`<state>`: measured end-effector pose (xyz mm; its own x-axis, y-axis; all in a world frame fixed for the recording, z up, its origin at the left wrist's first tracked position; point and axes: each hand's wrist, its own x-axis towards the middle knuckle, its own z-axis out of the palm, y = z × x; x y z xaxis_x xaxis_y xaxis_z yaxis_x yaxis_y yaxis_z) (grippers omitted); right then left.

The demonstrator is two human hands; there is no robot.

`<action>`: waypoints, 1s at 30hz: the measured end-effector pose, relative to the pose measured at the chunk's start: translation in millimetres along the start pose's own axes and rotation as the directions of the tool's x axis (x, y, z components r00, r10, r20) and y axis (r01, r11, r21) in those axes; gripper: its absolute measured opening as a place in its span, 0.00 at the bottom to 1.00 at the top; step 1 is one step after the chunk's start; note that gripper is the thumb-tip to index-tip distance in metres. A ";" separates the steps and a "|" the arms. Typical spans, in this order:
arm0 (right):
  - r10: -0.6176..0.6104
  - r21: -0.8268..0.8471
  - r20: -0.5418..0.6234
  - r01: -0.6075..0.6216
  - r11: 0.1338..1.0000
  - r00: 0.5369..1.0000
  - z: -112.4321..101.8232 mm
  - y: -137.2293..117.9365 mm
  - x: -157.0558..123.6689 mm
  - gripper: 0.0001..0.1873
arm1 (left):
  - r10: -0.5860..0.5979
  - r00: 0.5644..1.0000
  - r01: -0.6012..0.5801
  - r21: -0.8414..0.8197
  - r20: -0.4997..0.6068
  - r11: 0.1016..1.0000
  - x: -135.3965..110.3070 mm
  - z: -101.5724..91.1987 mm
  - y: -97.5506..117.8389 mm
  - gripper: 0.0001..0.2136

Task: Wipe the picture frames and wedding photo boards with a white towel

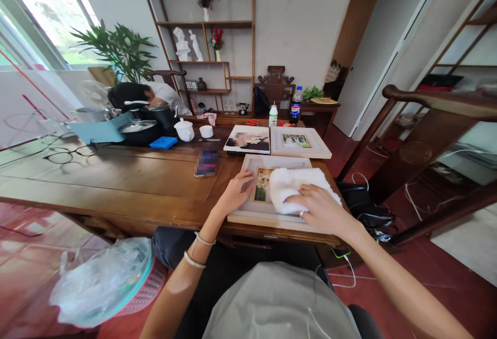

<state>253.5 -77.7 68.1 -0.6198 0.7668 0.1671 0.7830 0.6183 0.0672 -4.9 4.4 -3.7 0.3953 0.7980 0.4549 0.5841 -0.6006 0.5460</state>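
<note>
A pale framed picture (262, 216) with a small photo (264, 183) inside lies on the near edge of the wooden table. My left hand (237, 192) holds its left side, fingers bent over the rim. A folded white cloth (297, 181) covers the right part of the frame and some of the photo. My right hand (318, 204), with a ring on one finger, grips the cloth and presses it on the frame; some of its fingertips are hidden in the folds. Just behind lie a second framed picture (316, 148) and a picture panel (240, 148).
A phone (206, 163) lies left of the frame. Farther back stand a white teapot (184, 131), a cola bottle (296, 106) and a small white bottle (273, 116). Across the table a person (169, 98) leans down. A bag-filled basket (145, 290) stands on the floor; a wooden chair (415, 158) is at right.
</note>
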 end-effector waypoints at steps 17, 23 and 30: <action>0.044 0.047 -0.222 -0.035 0.998 0.974 39.9 55.4 -1.4 0.25 | 0.079 0.991 -0.088 0.084 0.113 0.993 28.9 3.5 -15.2 0.19; -0.012 0.124 -0.182 0.035 0.992 0.983 22.9 27.9 -12.6 0.26 | 0.070 0.989 -0.078 0.055 0.132 0.995 24.9 3.0 -11.0 0.21; -0.049 0.118 -0.124 0.064 0.991 0.991 14.8 4.1 -20.3 0.27 | 0.082 0.987 -0.096 0.097 0.137 0.991 24.3 3.5 -9.2 0.20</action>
<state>268.6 -88.1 50.4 -0.6466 0.7080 0.2840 0.7302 0.6822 -0.0383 1.8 29.5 -0.1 0.5353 0.7455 0.3970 0.6100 -0.6663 0.4289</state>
